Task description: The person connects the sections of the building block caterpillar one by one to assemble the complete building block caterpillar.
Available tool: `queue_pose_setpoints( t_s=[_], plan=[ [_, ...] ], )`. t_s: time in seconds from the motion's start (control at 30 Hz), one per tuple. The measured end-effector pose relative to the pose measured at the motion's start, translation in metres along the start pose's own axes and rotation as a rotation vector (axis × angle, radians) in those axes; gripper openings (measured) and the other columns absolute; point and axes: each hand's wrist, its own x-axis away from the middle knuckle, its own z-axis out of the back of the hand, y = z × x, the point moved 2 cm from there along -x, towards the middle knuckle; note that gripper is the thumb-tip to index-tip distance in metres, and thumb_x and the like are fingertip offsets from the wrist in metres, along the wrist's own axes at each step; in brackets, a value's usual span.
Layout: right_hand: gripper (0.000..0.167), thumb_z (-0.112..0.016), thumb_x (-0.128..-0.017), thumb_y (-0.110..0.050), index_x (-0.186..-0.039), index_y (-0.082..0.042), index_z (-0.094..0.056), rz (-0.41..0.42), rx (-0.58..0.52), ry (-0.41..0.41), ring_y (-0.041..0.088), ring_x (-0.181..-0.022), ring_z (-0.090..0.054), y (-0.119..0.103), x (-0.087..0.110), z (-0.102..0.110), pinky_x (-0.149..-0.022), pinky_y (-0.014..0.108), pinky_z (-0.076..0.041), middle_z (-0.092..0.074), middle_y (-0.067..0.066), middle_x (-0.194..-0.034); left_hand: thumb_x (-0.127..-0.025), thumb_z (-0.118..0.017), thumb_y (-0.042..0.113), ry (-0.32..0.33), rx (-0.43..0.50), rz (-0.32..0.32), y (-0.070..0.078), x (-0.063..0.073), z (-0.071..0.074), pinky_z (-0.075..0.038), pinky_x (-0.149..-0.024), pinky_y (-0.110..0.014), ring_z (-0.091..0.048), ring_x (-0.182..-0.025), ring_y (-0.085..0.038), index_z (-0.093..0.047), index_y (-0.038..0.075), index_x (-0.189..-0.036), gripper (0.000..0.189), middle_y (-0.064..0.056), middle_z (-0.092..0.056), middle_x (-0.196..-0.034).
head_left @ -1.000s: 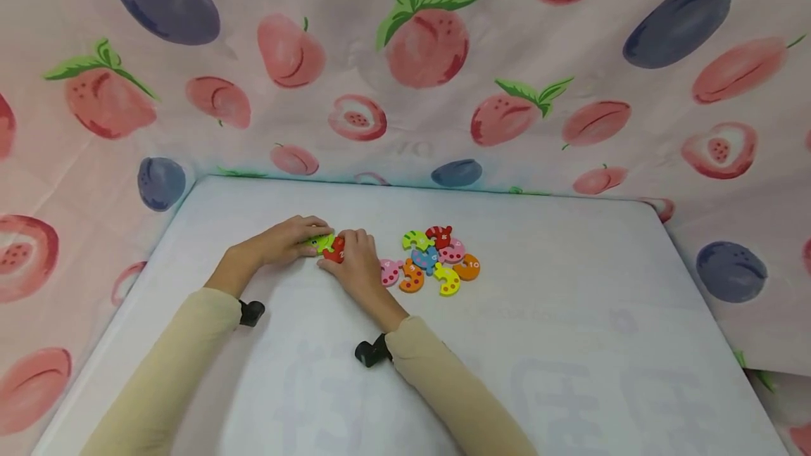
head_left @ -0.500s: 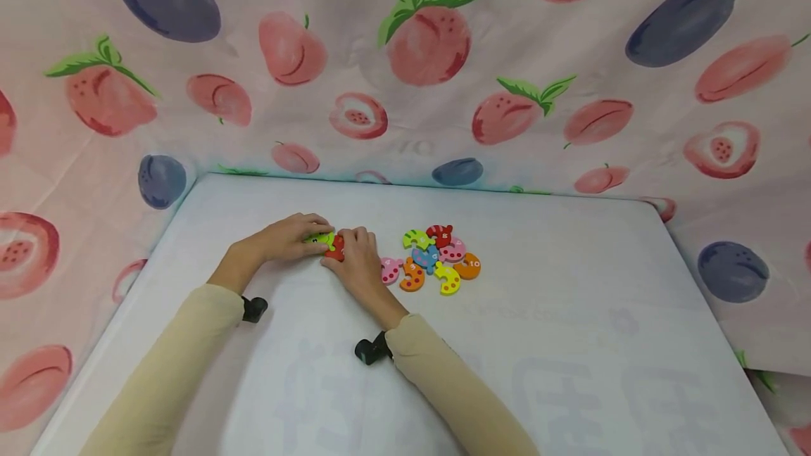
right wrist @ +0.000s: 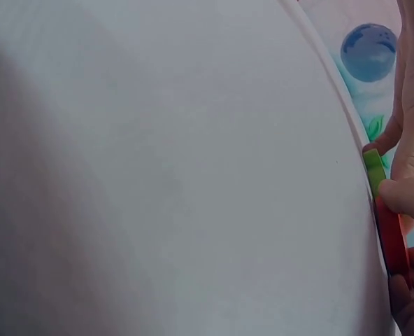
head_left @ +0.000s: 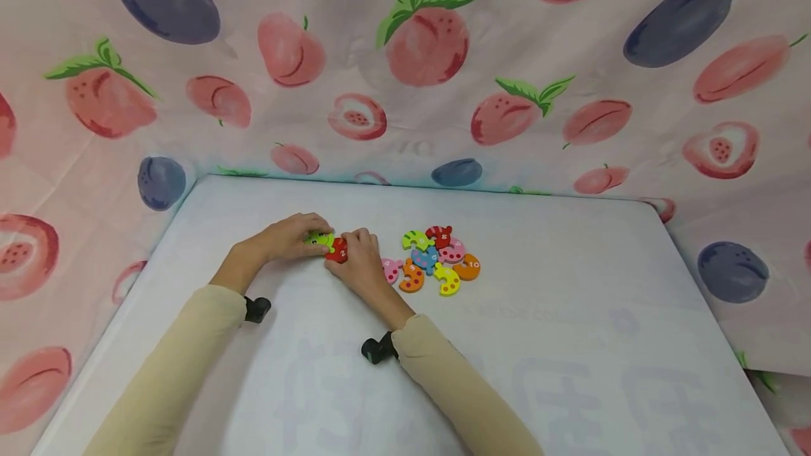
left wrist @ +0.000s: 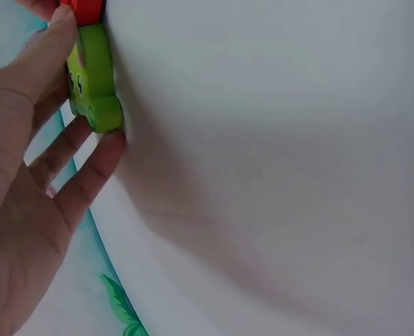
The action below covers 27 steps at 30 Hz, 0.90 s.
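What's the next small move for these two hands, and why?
Probably a gentle press of the red number 2 piece toward the green face piece: the right hand holds the red one, the left hand pinches the green, and they meet edge to edge, though I can't tell whether they've locked.

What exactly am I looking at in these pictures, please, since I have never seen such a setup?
There is no machine, only a person whose left grip and right grip are simply bare hands. The wide picture comes from a camera on the head; the two closer ones come from small black cameras on the wrists. On the white tabletop lies a cluster of small colourful pieces, some with numbers. The left grip holds a green piece with a face, and the right grip holds a red piece marked 2 beside it.
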Motion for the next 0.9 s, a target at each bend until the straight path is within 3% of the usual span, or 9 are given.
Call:
queue_pose_setpoints(
  t_s=[0.23, 0.67, 0.9],
  plan=[
    [0.054, -0.072, -0.086, -0.038, -0.128, -0.007, -0.059, 0.014, -0.032, -0.012, 0.022, -0.112, -0.047, 0.002, -0.001, 0.000, -0.088, 0.028, -0.048, -0.053, 0.009, -0.123, -0.088, -0.071, 0.026, -0.031, 0.061, 0.076, 0.002, -0.006, 0.003, -0.042, -0.105, -0.050, -0.051, -0.114, -0.029, -0.061, 0.007, -0.121, 0.039, -0.010, -0.058, -0.125],
    [0.052, -0.074, -0.085, -0.036, -0.126, -0.006, -0.062, 0.038, -0.034, -0.021, 0.021, -0.108, -0.047, 0.000, -0.001, 0.005, -0.087, 0.027, -0.047, -0.055, 0.007, -0.117, -0.091, -0.068, 0.022, -0.037, 0.012, 0.147, 0.015, -0.006, 0.001, -0.041, -0.105, -0.054, -0.046, -0.119, -0.033, -0.056, 0.004, -0.125, 0.040, -0.013, -0.052, -0.131],
    [0.054, -0.073, -0.085, -0.038, -0.128, -0.008, -0.062, 0.012, 0.005, -0.047, 0.020, -0.109, -0.047, 0.000, -0.002, 0.006, -0.088, 0.027, -0.048, -0.053, 0.006, -0.119, -0.091, -0.067, 0.021, -0.055, 0.004, 0.161, 0.019, -0.006, 0.001, -0.043, -0.103, -0.053, -0.044, -0.117, -0.032, -0.055, 0.005, -0.124, 0.038, -0.012, -0.052, -0.129]
  ],
)
